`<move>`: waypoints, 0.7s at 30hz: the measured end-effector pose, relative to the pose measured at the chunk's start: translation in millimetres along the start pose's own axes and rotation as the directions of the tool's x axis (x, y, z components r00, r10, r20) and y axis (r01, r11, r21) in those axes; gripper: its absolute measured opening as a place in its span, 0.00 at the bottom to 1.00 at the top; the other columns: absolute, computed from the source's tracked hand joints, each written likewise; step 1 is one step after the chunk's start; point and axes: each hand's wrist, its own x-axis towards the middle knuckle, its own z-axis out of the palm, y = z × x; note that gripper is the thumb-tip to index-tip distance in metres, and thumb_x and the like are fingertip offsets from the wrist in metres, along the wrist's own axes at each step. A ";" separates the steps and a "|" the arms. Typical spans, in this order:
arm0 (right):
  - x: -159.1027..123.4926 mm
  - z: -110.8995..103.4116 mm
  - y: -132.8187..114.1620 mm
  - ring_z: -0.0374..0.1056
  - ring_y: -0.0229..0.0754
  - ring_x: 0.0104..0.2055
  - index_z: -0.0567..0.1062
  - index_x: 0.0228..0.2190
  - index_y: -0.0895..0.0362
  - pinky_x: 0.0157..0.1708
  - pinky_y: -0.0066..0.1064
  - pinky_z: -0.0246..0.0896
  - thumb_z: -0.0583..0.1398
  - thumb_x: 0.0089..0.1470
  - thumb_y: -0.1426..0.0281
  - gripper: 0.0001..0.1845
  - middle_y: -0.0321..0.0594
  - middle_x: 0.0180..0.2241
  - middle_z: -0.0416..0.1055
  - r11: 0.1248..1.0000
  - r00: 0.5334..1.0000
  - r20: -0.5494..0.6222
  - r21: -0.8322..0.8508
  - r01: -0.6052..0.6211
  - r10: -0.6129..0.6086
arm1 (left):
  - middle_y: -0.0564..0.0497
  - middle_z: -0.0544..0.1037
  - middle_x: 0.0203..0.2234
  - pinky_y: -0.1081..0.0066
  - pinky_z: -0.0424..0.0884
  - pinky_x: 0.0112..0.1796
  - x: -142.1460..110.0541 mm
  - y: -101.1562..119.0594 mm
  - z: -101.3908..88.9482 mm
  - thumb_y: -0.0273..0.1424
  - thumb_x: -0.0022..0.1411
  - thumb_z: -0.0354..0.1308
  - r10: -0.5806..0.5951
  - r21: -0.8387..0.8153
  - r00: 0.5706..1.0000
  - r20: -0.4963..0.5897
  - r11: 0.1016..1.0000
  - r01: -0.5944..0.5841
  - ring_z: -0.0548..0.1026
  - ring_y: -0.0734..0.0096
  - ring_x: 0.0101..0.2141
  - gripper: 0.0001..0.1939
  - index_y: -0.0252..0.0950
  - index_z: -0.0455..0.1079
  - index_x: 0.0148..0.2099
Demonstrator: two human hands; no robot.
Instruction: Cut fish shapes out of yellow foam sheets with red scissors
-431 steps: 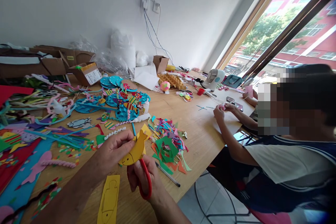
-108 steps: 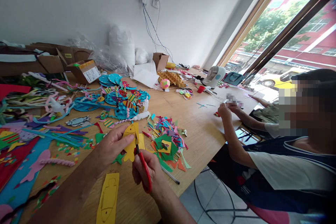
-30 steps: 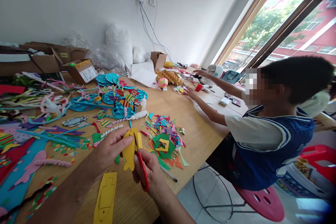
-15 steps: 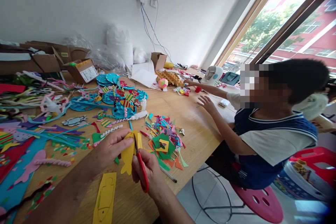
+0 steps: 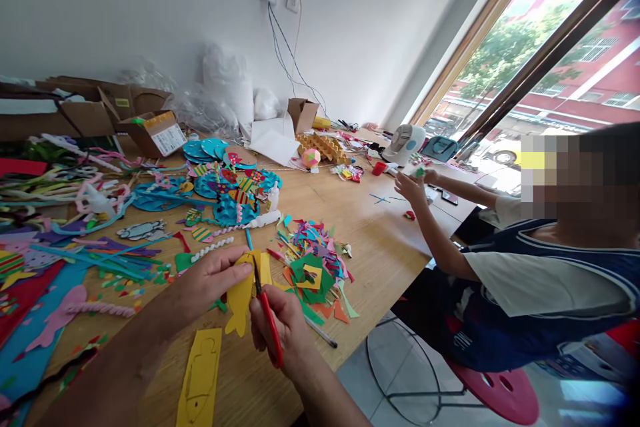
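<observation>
My left hand (image 5: pixel 223 275) pinches a yellow paper fish (image 5: pixel 239 300) near its upper end, with its forked tail pointing down. In my right hand (image 5: pixel 281 321) is a pair of red-handled scissors (image 5: pixel 273 330), its dark blades reaching up along the right edge of the fish. Whether the blades are parted is hard to see. Below my hands lies a yellow paper strip (image 5: pixel 203 377) with a fish outline drawn on it. A pile of coloured paper scraps (image 5: pixel 314 247) is just beyond my right hand, and a pen (image 5: pixel 320 332) lies beside it.
Blue paper plates (image 5: pixel 233 210) with fish decorations, glue bottles (image 5: pixel 273 196) and pipe cleaners (image 5: pixel 47 180) cover the left side. Boxes (image 5: pixel 155 133) stand against the wall. At right sits another person (image 5: pixel 540 267), hands over the table near a white fan (image 5: pixel 405 143).
The yellow fish has shifted very slightly left while my hands stay nearly in place. The person at right has leaned back and brought both hands together around something small and green.
</observation>
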 end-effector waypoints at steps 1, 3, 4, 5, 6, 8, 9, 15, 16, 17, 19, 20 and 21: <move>0.0 0.2 -0.8 0.49 0.28 0.12 0.60 0.16 0.56 0.12 0.19 0.43 0.55 0.52 0.57 0.21 0.29 0.11 0.57 1.000 1.000 -0.004 -0.001 -0.005 0.005 | 0.57 0.70 0.23 0.76 0.65 0.26 0.4 0.2 0.0 0.39 0.57 0.53 0.009 0.005 1.000 -0.005 1.000 -0.009 0.67 0.72 0.27 0.10 0.40 0.70 0.32; 0.0 1.0 -2.3 0.49 0.27 0.12 0.59 0.16 0.56 0.12 0.19 0.43 0.56 0.52 0.58 0.21 0.29 0.11 0.57 1.000 1.000 -0.010 0.001 -0.014 0.014 | 0.56 0.71 0.24 0.76 0.66 0.27 1.1 -0.4 0.1 0.38 0.57 0.52 0.026 0.026 0.999 -0.024 0.999 -0.025 0.68 0.71 0.28 0.10 0.40 0.70 0.34; 0.0 1.4 -2.9 0.49 0.28 0.12 0.59 0.16 0.56 0.12 0.19 0.43 0.56 0.52 0.58 0.21 0.29 0.11 0.57 1.000 1.000 -0.009 0.004 -0.020 0.020 | 0.56 0.71 0.24 0.76 0.66 0.27 1.4 -1.3 0.1 0.38 0.57 0.52 0.031 0.042 0.999 -0.037 0.999 -0.029 0.68 0.70 0.28 0.10 0.40 0.70 0.34; 0.0 1.7 -3.2 0.49 0.28 0.12 0.60 0.16 0.56 0.12 0.19 0.44 0.55 0.52 0.58 0.20 0.29 0.11 0.57 1.000 1.000 -0.006 0.007 -0.025 0.025 | 0.56 0.71 0.24 0.76 0.66 0.27 1.7 -2.3 0.0 0.38 0.57 0.52 0.032 0.061 0.998 -0.049 0.998 -0.029 0.68 0.70 0.27 0.10 0.40 0.70 0.34; -0.1 1.9 -3.4 0.50 0.28 0.12 0.60 0.16 0.57 0.12 0.19 0.44 0.55 0.52 0.59 0.20 0.29 0.11 0.57 1.000 1.000 -0.003 0.008 -0.026 0.026 | 0.56 0.71 0.23 0.76 0.66 0.26 1.9 -3.4 -0.1 0.38 0.57 0.51 0.030 0.081 0.998 -0.057 0.996 -0.025 0.67 0.70 0.27 0.10 0.39 0.70 0.33; -0.1 1.8 -3.1 0.51 0.28 0.13 0.60 0.16 0.57 0.13 0.19 0.45 0.56 0.52 0.61 0.19 0.30 0.11 0.58 1.000 1.000 -0.001 0.010 -0.023 0.023 | 0.56 0.69 0.22 0.76 0.65 0.26 2.1 -5.3 -0.6 0.38 0.57 0.51 0.031 0.114 0.997 -0.064 0.993 -0.024 0.67 0.71 0.26 0.11 0.39 0.70 0.30; -0.1 1.6 -2.8 0.51 0.28 0.13 0.61 0.17 0.57 0.13 0.19 0.45 0.55 0.52 0.61 0.18 0.30 0.12 0.58 1.000 1.000 -0.001 0.010 -0.018 0.018 | 0.56 0.69 0.22 0.76 0.65 0.26 2.0 -5.9 -0.9 0.39 0.57 0.51 0.034 0.122 0.998 -0.060 0.992 -0.027 0.67 0.71 0.26 0.11 0.39 0.69 0.29; -0.3 0.4 -2.0 0.50 0.28 0.13 0.61 0.18 0.57 0.12 0.19 0.44 0.55 0.53 0.59 0.19 0.30 0.12 0.58 1.000 1.000 0.014 -0.002 -0.007 0.007 | 0.56 0.70 0.22 0.76 0.66 0.25 1.7 -6.7 -4.0 0.39 0.57 0.52 0.012 0.136 0.999 -0.034 0.991 -0.007 0.68 0.71 0.26 0.12 0.38 0.69 0.28; -0.4 0.4 -2.2 0.50 0.28 0.13 0.61 0.18 0.57 0.12 0.19 0.44 0.54 0.53 0.58 0.19 0.30 0.12 0.58 1.000 1.000 0.017 0.001 -0.008 0.008 | 0.56 0.70 0.22 0.76 0.66 0.25 1.7 -6.4 -4.5 0.39 0.56 0.52 0.006 0.137 0.999 -0.037 0.991 -0.001 0.68 0.71 0.26 0.12 0.38 0.69 0.28; -0.5 0.5 -2.5 0.49 0.28 0.12 0.61 0.18 0.57 0.12 0.19 0.44 0.54 0.53 0.57 0.20 0.29 0.12 0.58 1.000 1.000 0.021 0.006 -0.011 0.010 | 0.56 0.70 0.22 0.76 0.66 0.25 1.6 -5.8 -4.9 0.39 0.56 0.52 0.002 0.136 0.999 -0.035 0.991 0.003 0.68 0.70 0.26 0.12 0.38 0.69 0.28; -0.9 0.7 -3.1 0.49 0.28 0.12 0.60 0.17 0.57 0.12 0.19 0.44 0.55 0.52 0.55 0.22 0.29 0.11 0.57 1.000 1.000 0.024 0.009 -0.017 0.017 | 0.56 0.70 0.22 0.76 0.67 0.26 1.3 -3.7 -5.3 0.39 0.56 0.52 -0.002 0.127 1.000 -0.011 0.992 0.003 0.69 0.69 0.27 0.12 0.38 0.69 0.28; -1.1 0.7 -3.4 0.49 0.28 0.12 0.60 0.17 0.57 0.12 0.19 0.44 0.55 0.52 0.54 0.22 0.29 0.11 0.57 1.000 1.000 0.025 0.007 -0.016 0.016 | 0.56 0.71 0.23 0.75 0.67 0.27 1.0 -2.4 -5.5 0.40 0.56 0.52 -0.005 0.121 1.000 0.009 0.993 0.004 0.70 0.69 0.28 0.12 0.38 0.69 0.29; -1.3 0.8 -3.5 0.49 0.28 0.12 0.60 0.17 0.57 0.12 0.19 0.44 0.55 0.52 0.54 0.23 0.29 0.11 0.57 1.000 1.000 0.028 0.003 -0.014 0.014 | 0.56 0.71 0.23 0.75 0.67 0.28 0.7 -1.1 -5.7 0.40 0.57 0.52 -0.010 0.114 1.000 0.028 0.993 0.007 0.70 0.68 0.29 0.12 0.38 0.70 0.30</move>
